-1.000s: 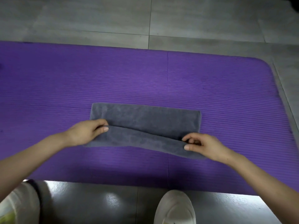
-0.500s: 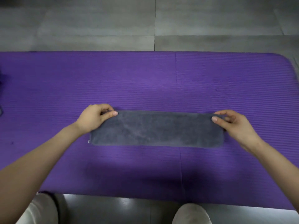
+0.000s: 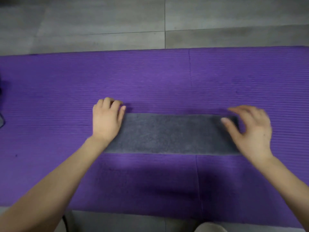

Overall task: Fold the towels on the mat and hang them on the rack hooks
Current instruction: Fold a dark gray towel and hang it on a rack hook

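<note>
One dark grey terry towel (image 3: 175, 133), folded into a long narrow strip, lies flat on the purple ribbed foam mat (image 3: 150, 77), roughly mid-mat, long side running left to right. Left hand (image 3: 107, 121) sits palm down on the strip's left end, covering it, fingers curled at the far corner. Grip there: cannot tell if they pinch cloth or just rest. Right hand (image 3: 250, 131) is over the right end, motion-blurred; grip spread, fingers apart, nothing held. Contact with towel unclear. Both forearms bare, reaching in from the near edge. Grey tiled floor (image 3: 100, 22) beyond the mat's far edge. Dark object (image 3: 1, 114) at far left, too cropped to identify.
</note>
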